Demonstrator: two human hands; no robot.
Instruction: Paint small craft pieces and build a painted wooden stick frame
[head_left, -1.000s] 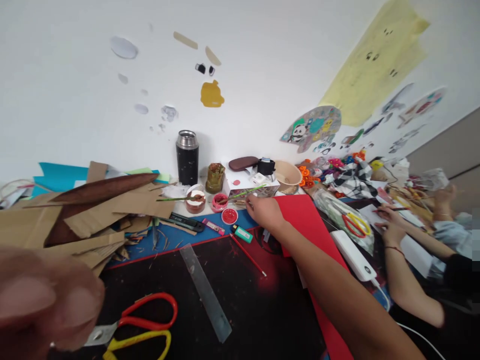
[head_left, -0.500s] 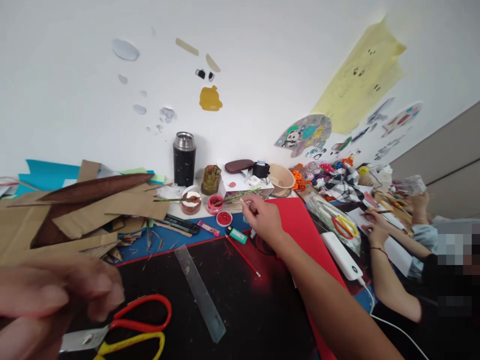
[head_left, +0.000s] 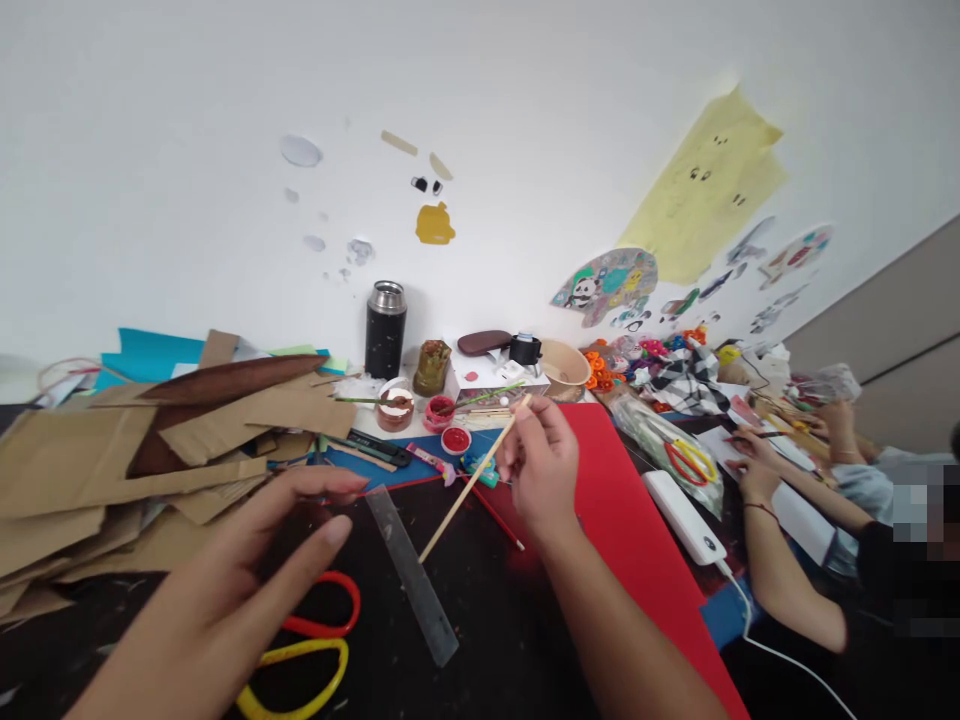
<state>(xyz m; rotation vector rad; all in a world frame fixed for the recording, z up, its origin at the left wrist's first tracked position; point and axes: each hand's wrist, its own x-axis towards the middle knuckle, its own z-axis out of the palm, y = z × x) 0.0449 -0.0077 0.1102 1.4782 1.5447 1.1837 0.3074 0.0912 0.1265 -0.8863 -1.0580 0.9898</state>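
A thin pale wooden stick [head_left: 470, 487] is pinched near its upper end by my right hand [head_left: 541, 465]. It slants down to the left, its lower end over the clear ruler [head_left: 411, 575] on the black mat. My left hand [head_left: 255, 570] holds nothing, thumb and fingers apart, left of the stick. Partly hidden behind that hand are scissors [head_left: 349, 605] with one red and one yellow handle. Just beyond the stick are a small tub of red paint [head_left: 456, 440], a pink-red jar [head_left: 439, 412] with a green stem across it, and a red pencil [head_left: 504, 516].
Cardboard pieces [head_left: 67, 450] pile up on the left. A black flask [head_left: 385, 335] stands by the wall. Red card [head_left: 622, 500] and a white power strip [head_left: 684, 517] lie to the right. Beyond them, another person's hands [head_left: 757, 470] work over white paper.
My right hand has come back from among the paint jars and now holds the wooden stick. My left hand has moved forward and right, its fingers spreading.
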